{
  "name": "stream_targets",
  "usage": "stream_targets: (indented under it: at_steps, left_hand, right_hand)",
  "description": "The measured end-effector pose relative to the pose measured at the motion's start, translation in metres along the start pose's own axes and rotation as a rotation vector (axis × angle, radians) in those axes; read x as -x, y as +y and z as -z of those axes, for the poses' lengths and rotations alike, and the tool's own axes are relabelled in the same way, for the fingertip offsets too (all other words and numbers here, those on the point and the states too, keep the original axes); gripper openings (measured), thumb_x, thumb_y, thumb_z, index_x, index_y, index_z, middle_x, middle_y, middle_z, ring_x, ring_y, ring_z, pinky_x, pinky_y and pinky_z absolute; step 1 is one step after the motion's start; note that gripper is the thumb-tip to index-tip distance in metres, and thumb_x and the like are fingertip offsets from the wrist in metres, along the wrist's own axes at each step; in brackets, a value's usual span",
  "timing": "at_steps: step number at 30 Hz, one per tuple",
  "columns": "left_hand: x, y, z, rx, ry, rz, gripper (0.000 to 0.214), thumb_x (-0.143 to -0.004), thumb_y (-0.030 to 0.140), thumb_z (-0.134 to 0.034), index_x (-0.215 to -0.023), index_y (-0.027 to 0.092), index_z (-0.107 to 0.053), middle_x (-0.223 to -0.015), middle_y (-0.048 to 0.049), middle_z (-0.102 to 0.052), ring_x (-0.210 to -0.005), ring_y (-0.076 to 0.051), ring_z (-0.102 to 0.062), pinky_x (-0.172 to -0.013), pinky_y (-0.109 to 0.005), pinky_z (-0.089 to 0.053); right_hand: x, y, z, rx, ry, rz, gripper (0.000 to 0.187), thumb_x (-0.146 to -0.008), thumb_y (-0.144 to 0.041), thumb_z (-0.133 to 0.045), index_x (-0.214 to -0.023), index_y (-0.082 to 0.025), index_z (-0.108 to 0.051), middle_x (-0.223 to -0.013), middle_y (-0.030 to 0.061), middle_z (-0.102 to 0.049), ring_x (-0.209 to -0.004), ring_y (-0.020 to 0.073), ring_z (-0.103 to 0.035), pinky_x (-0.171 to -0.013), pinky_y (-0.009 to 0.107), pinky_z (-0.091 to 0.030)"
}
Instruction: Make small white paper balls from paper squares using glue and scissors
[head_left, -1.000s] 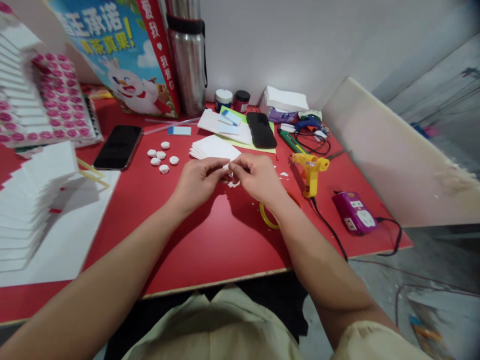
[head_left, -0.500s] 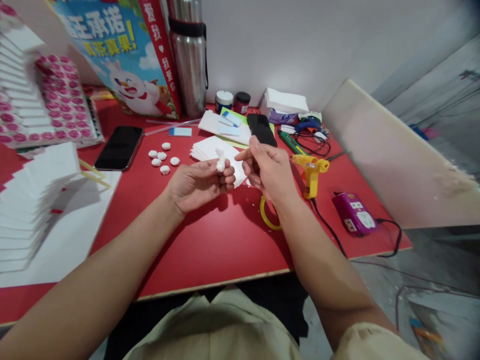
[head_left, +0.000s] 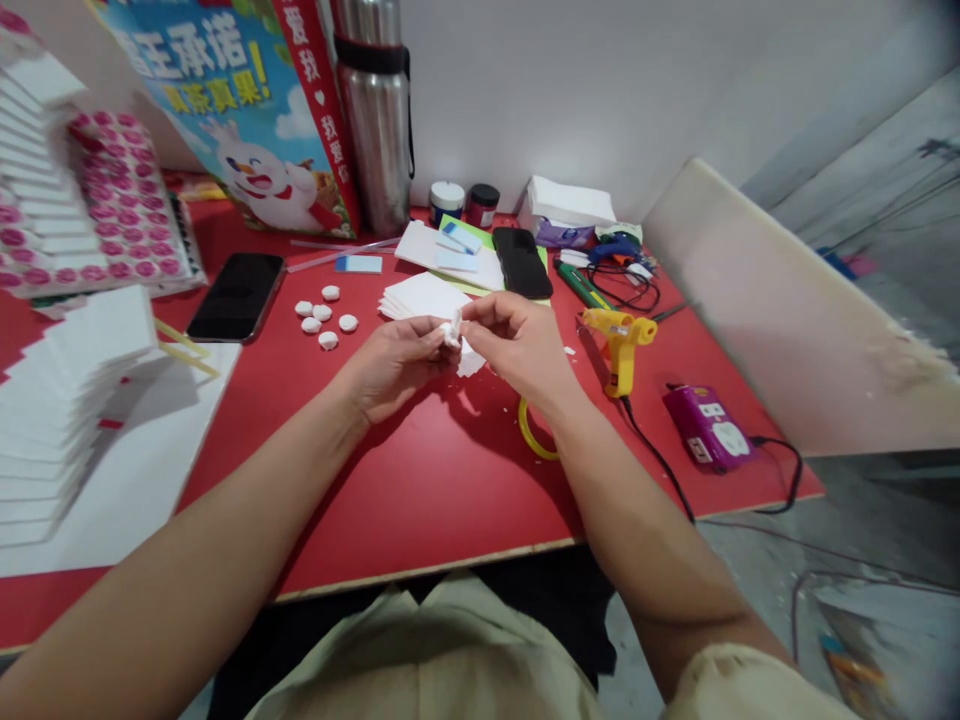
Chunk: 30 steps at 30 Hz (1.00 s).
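Found crumpled white piece (head_left: pixel 451 334) between both hands, by near end of white sheets (head_left: pixel 421 294). Gripped by thumb and fingers of left hand (head_left: pixel 394 367), apparently for steadiness; pinched at far end by right hand (head_left: pixel 521 348), apparently for fine handling. Noted six white pellets (head_left: pixel 322 312) grouped at left, seemingly to avoid disturbance; yellow glue gun (head_left: pixel 621 350) placed at right, presumably for easy reach.

It's a craft workspace — glue gun (head_left: pixel 622 350), white sheets (head_left: pixel 421 295).

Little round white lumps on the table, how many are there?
6 lumps, right of the left phone: top, left, middle, lower left, right, bottom. Others may be hidden.
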<state>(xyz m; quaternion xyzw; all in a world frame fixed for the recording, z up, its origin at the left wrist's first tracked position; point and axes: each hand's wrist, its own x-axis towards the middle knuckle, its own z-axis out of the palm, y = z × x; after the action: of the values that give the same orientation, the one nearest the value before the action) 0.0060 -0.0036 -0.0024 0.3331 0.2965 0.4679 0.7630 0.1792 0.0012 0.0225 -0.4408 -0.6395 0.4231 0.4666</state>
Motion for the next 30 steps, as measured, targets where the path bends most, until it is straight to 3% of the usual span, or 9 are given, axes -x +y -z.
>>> stream_targets:
  at_steps: [9,13,19,25,30]
  left_hand:
    - [0.003,-0.003,-0.002,-0.137,-0.006,-0.044,0.024,-0.076,0.03,-0.088,-0.087,0.011,-0.077,-0.079,-0.006,-0.07,-0.073,-0.013,-0.064,-0.076,-0.026,-0.051]
    - [0.003,-0.003,-0.004,-0.157,0.017,-0.049,0.027,-0.073,0.031,-0.09,-0.086,0.011,-0.077,-0.079,-0.0056,-0.07,-0.072,-0.013,-0.064,-0.075,-0.026,-0.052]
    - [0.003,-0.002,-0.005,-0.254,0.072,-0.16,0.029,-0.074,0.035,-0.088,-0.091,0.015,-0.075,-0.081,-0.0038,-0.072,-0.074,-0.015,-0.066,-0.073,-0.027,-0.053]
    - [0.003,0.002,-0.002,-0.471,0.123,-0.289,0.028,-0.079,0.039,-0.083,-0.093,0.016,-0.075,-0.09,-0.0061,-0.075,-0.087,-0.019,-0.069,-0.083,-0.031,-0.054]
    - [0.0,-0.002,0.004,-0.637,0.094,-0.377,0.024,-0.086,0.038,-0.078,-0.097,0.017,-0.074,-0.094,-0.0064,-0.075,-0.092,-0.021,-0.07,-0.086,-0.031,-0.053]
  right_hand:
    - [0.002,-0.002,0.0,0.12,-0.019,0.02,0.004,-0.08,-0.017,-0.062,-0.08,-0.02,-0.065,-0.071,-0.0021,-0.063,-0.061,0.0108,-0.053,-0.057,0.025,-0.041]
    - [0.004,-0.002,-0.003,0.172,0.045,0.019,0.002,-0.079,-0.019,-0.064,-0.079,-0.02,-0.065,-0.068,-0.0025,-0.062,-0.059,0.0107,-0.051,-0.055,0.024,-0.04]
    - [0.0,-0.004,0.002,-0.104,0.039,-0.124,0.011,-0.079,-0.02,-0.058,-0.088,-0.02,-0.064,-0.067,-0.0046,-0.064,-0.04,0.0069,-0.043,-0.04,0.023,-0.033]
    - [-0.002,-0.006,0.007,-0.089,-0.107,-0.19,0.018,-0.075,-0.027,-0.073,-0.088,-0.019,-0.064,-0.06,-0.0067,-0.059,-0.046,0.0073,-0.047,-0.043,0.021,-0.035]
    - [0.0,-0.002,0.002,0.056,-0.012,-0.131,0.021,-0.078,-0.034,-0.077,-0.084,-0.019,-0.064,-0.072,-0.0007,-0.069,-0.054,0.0089,-0.052,-0.047,0.022,-0.037]
